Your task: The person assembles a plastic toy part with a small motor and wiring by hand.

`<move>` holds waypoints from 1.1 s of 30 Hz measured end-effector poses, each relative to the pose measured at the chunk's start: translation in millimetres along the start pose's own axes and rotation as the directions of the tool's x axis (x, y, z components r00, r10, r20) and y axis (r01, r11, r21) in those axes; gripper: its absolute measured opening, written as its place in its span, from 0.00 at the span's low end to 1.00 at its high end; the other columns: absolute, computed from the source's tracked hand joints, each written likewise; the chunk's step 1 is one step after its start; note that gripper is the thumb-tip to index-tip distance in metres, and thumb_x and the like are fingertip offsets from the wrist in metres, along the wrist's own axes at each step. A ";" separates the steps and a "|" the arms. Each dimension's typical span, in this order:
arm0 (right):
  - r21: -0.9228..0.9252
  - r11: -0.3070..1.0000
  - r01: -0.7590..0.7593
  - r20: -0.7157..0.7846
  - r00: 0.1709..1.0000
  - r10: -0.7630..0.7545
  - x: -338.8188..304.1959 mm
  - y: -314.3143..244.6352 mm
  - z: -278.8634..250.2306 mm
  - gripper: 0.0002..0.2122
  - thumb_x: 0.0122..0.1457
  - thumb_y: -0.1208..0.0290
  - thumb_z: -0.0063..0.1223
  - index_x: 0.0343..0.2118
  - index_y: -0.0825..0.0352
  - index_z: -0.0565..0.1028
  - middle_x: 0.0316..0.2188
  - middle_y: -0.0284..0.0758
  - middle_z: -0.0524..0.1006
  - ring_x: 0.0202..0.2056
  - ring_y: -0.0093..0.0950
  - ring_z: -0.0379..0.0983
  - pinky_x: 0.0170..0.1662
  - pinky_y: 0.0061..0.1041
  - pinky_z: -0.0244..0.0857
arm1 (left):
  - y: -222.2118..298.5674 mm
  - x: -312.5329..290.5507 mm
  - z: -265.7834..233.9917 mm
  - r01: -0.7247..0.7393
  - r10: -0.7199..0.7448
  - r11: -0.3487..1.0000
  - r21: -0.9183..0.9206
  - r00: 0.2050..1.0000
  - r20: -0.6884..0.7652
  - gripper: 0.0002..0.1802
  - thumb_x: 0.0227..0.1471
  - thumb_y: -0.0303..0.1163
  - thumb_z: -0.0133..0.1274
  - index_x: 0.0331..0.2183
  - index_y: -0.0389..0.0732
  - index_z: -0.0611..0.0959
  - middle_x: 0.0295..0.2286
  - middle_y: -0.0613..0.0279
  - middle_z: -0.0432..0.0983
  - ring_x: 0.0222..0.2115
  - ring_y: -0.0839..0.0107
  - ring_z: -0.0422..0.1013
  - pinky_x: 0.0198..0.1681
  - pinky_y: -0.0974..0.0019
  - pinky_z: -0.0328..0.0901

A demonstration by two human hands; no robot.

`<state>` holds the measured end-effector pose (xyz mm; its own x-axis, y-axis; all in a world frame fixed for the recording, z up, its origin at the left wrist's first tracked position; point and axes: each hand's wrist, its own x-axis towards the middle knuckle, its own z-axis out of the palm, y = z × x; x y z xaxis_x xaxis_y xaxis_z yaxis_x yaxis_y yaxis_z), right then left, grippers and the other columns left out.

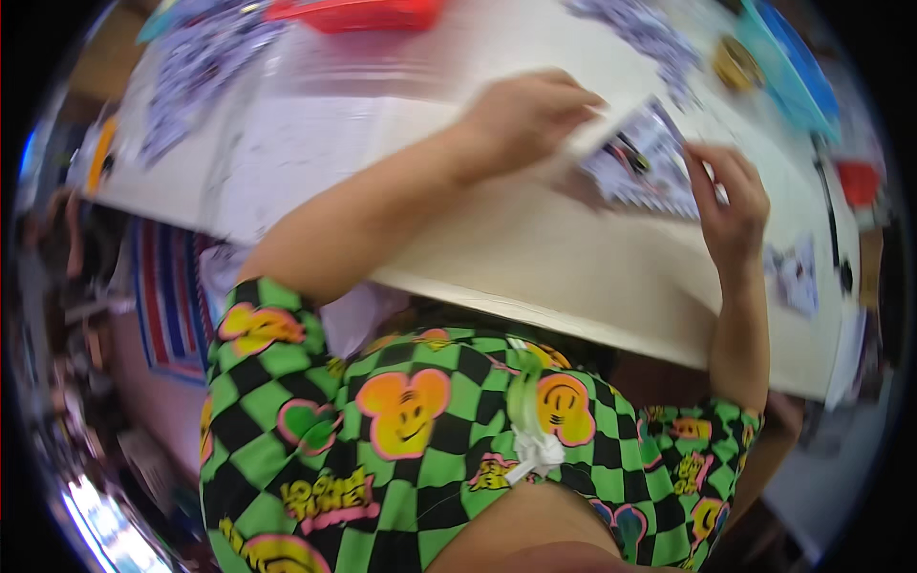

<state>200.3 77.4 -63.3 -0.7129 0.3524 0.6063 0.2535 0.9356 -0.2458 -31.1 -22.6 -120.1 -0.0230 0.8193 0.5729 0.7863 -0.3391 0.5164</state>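
Observation:
A small clear plastic packet (645, 158) with a zigzag lower edge lies tilted over the white table, with small dark pieces and a bit of yellow-green inside. My right hand (734, 202) pinches its right edge between thumb and fingers. At the packet's upper left, my left hand (535, 116) is closed, its fingertips at a pale strip along the top edge. Motion blur hides exactly how the left fingers meet that strip. Farther right lies another small packet (795, 275), beside my right forearm.
Piles of similar packets lie at the far left (215, 67) and far right (645, 38). A red tray (358, 11) stands at the back. A roll of yellowish tape (737, 63) sits by a teal-blue basin (793, 67). White sheets (287, 153) cover the left of the table (535, 258).

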 end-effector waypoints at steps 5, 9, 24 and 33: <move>0.090 0.988 -0.124 0.010 0.992 0.123 -7.3 12.2 -8.7 0.05 0.50 0.78 0.56 0.30 0.63 0.78 0.25 0.34 0.76 0.23 0.30 0.70 0.29 0.25 0.62 | 3.4 18.5 13.4 0.051 -0.031 0.985 -0.164 0.992 0.126 0.11 0.49 0.32 0.54 0.37 0.43 0.82 0.34 0.55 0.75 0.31 0.60 0.73 0.36 0.65 0.69; -0.038 0.999 0.028 0.153 0.988 -0.022 -1.7 -8.9 1.2 0.01 0.48 0.74 0.56 0.25 0.62 0.76 0.21 0.34 0.74 0.25 0.36 0.71 0.30 0.32 0.61 | 6.8 -7.7 6.1 0.010 0.016 0.980 -0.197 0.992 0.128 0.15 0.48 0.30 0.56 0.39 0.38 0.80 0.36 0.53 0.74 0.37 0.60 0.72 0.39 0.66 0.68; -0.282 0.957 0.073 0.229 0.973 -0.007 -9.2 -31.7 24.4 0.06 0.44 0.67 0.59 0.19 0.62 0.74 0.21 0.32 0.71 0.27 0.31 0.68 0.33 0.33 0.55 | 19.8 -17.0 16.5 -0.006 0.050 0.976 -0.217 0.978 0.201 0.18 0.48 0.32 0.55 0.44 0.38 0.77 0.41 0.50 0.71 0.43 0.54 0.67 0.47 0.59 0.64; -0.203 0.978 0.044 0.205 0.979 -0.002 -9.0 -8.4 37.1 0.06 0.47 0.69 0.55 0.17 0.61 0.72 0.20 0.37 0.73 0.24 0.36 0.70 0.28 0.37 0.57 | 1.2 -11.7 24.7 -0.164 0.175 0.961 -0.223 0.984 0.030 0.11 0.43 0.27 0.57 0.33 0.38 0.81 0.32 0.49 0.75 0.34 0.52 0.71 0.39 0.58 0.68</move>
<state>180.4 65.5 -94.8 -0.8322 0.3389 0.4388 0.3492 0.9351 -0.0600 -14.6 -21.2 -141.9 0.1339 0.7608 0.6350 0.6213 -0.5636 0.5443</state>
